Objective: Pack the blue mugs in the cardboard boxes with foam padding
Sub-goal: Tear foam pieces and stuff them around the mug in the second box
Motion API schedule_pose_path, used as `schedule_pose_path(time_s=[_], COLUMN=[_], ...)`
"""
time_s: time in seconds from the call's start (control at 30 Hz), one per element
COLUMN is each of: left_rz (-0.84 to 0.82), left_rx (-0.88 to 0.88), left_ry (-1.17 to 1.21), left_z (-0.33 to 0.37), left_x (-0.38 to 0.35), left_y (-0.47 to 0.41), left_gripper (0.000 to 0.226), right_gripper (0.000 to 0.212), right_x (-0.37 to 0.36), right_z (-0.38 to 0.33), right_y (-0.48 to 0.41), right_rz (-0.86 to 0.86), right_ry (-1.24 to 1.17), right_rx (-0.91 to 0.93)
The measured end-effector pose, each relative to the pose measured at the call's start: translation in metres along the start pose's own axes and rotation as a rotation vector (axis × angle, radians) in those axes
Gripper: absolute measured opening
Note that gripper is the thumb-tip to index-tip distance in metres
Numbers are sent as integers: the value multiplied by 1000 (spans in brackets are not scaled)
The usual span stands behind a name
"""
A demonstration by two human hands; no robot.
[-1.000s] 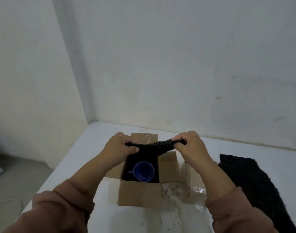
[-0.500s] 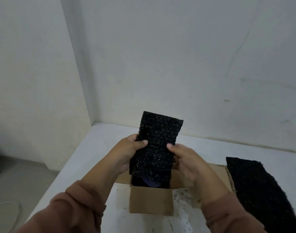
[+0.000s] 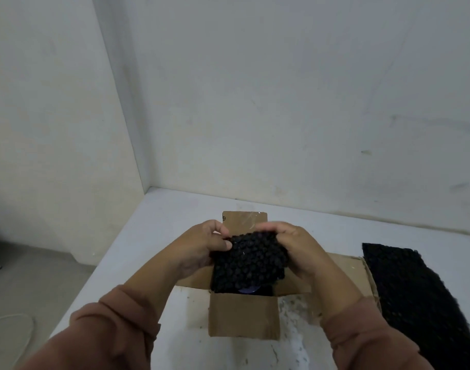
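While curled at frame centre, left hand (image 3: 201,248): pinches foam piece (image 3: 248,263) at its top-left corner
right hand (image 3: 302,251): pinches its top-right corner
blue mug (image 3: 248,290): sliver showing under the foam
cardboard box (image 3: 243,319): lower centre, flaps open, mug inside
foam sheet (image 3: 415,303): lower right

One wide-angle camera, worn on the person's head, looks forward and down across the surface (image 3: 159,225) toward its far left corner and the walls (image 3: 281,102), close above the cardboard box (image 3: 243,319).

Black bumpy foam piece (image 3: 248,259), brown cardboard box (image 3: 243,317), blue mug (image 3: 246,290).
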State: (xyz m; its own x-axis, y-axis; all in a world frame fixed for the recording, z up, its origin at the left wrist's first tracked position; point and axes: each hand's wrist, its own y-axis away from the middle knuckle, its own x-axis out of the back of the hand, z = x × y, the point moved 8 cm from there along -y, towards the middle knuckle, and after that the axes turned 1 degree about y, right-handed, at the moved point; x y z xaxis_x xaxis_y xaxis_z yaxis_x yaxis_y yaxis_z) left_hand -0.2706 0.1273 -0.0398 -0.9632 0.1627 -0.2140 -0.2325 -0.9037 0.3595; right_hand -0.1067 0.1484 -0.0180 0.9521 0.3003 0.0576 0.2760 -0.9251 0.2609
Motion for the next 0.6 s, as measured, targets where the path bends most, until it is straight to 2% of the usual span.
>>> schedule_pose_path(time_s=[0.1, 0.17, 0.2, 0.27, 0.37, 0.43, 0.5, 0.53, 0.6], left_rz=[211, 257, 246, 181, 89, 56, 35, 20, -4], left_rx=[-60, -61, -47, -3, 47, 48, 65, 72, 68], left_ry=[118, 218, 239, 230, 77, 19, 58, 99, 179], left_z=[3, -2, -5, -13, -20, -20, -21, -21, -22], left_x=[8, 8, 5, -4, -9, -9, -11, -14, -18], left_y=[-3, -3, -3, -5, -8, -12, -13, -13, -13], left_gripper=[21, 24, 25, 22, 19, 25, 29, 30, 31], right_gripper=[28, 35, 35, 34, 29, 36, 46, 47, 34], right_x=[2, -6, -9, -8, 1, 1, -2, -2, -2], right_z=[11, 24, 30, 34, 21, 6, -3, -4, 2], right_y=[-2, 1, 1, -2, -5, -4, -2, -2, -1], right_rz=[0, -71, -86, -14, 95, 35, -42, -75, -163], right_ry=[-359, -430, -399, -304, -55, 92, 191, 190, 66], right_rx=[-57, -132, -142, -98, 8, 93, 144, 140, 47])
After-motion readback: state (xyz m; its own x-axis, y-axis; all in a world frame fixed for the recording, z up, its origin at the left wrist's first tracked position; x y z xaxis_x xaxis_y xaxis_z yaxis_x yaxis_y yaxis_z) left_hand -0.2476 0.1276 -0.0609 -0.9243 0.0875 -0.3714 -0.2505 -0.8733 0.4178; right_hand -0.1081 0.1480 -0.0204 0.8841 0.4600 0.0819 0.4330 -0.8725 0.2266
